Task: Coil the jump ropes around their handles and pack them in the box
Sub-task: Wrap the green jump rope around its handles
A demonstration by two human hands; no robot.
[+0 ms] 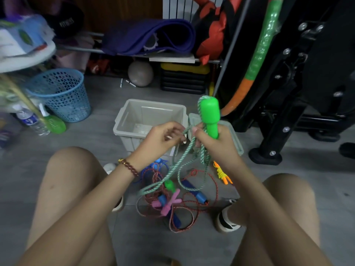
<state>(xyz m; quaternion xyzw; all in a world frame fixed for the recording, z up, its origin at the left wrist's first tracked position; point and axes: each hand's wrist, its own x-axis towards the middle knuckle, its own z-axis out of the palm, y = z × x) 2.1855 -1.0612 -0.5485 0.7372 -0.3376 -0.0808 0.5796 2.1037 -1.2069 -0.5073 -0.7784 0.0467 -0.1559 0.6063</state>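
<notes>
Box (134, 116) front hidden by right hand (211, 144) gripping green handle (210, 114), left hand (159, 139) pinching rope (201, 157).

Grey floor (99, 144) bears box (123, 120); jump ropes (193, 190) (tangled).

The right hand (213, 144) covers the lower end of the green handle (210, 116) and much of the lid (235, 140) behind it. The green rope (172, 169) vanishes into the curled fingers (177, 129) of the left hand (161, 139), which hides the box's (132, 120) near right corner. At 6 o'clock the rope tangle (184, 208) overlaps too much to match cords to handles. At 9 o'clock a water bottle (32, 121) is smeared by blur. Both forearms run off the bottom edge.
</notes>
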